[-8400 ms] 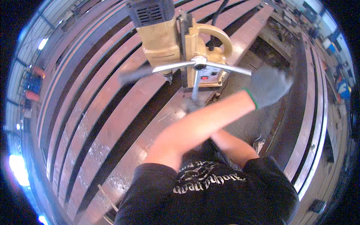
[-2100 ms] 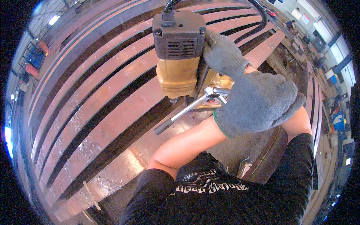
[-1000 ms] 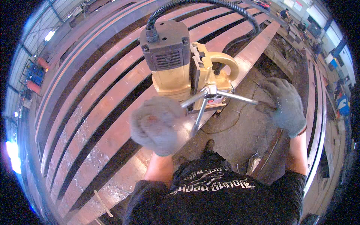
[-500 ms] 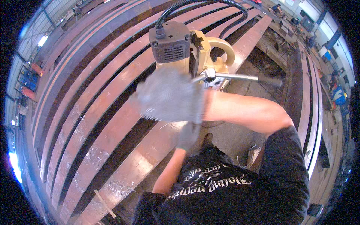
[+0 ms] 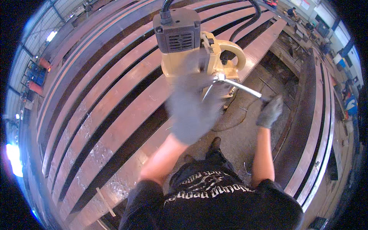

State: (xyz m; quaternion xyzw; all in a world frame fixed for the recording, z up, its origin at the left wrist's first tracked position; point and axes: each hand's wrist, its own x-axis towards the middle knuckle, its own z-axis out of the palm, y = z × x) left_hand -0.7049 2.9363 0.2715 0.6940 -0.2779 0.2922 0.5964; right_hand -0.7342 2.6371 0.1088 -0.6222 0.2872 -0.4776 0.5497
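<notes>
A tan magnetic drill (image 5: 226, 50) with a black motor housing (image 5: 178, 32) stands on the steel bars in front of me. Three-spoked metal feed levers come out of its hub, and one feed lever (image 5: 243, 88) points to the lower right. My right hand (image 5: 271, 110), in a grey glove, is closed round the grip at that lever's outer end, hiding it. My left hand (image 5: 197, 101), also gloved, is smeared by motion in front of the drill's body and hub. Its fingers cannot be made out, and it covers the drill's lower part.
Long flat steel bars (image 5: 115, 130) with dark gaps between them stretch across the left. More bars (image 5: 318, 126) lie on the right. A black corrugated hose (image 5: 251, 21) runs from the motor. A thin wooden strip (image 5: 105, 202) lies at lower left. People are far off at upper right.
My right hand has moved from in front of the drill to the lever's end on the right. My left hand has risen toward the drill. The lever has swung downward.
</notes>
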